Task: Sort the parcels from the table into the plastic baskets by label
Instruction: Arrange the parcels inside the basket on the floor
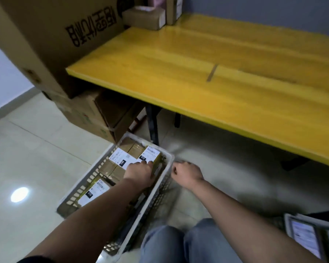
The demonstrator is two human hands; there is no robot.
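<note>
Left hand (141,172) fingers grip a brown white-labelled parcel (152,155); right hand (186,174) fingers curl empty.

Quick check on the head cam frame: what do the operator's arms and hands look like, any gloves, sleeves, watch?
Both hands are bare: no gloves, rings or watch on the left hand or the right hand. Both forearms are uncovered as far as they show. A dark sleeve edge shows on the left upper arm at the bottom of the frame; no sleeve shows on the right arm. Blue jeans cover the knees below.
</note>
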